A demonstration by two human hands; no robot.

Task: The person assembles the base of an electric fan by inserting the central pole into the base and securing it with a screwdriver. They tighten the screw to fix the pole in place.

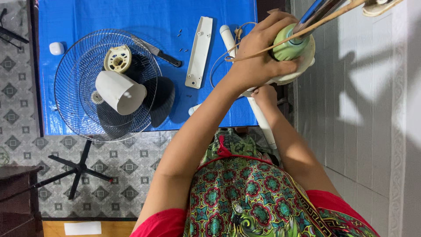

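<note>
Blue mat [144, 17] holds one fan grille [79, 109], one knife [158, 52].

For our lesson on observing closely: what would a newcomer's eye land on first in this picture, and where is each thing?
First, the left hand at top centre, wrapped around a pale green fan part on a metal pole, the right hand just beneath. Next, at left on the blue sheet, a round wire fan guard holding a white motor cover.

Fan grille [74, 105] is laid on mat [144, 17], motor cover [120, 92] set in it. Long bracket [199, 52] is placed right of grille; stand collar [291, 46] is gripped further right.
</note>
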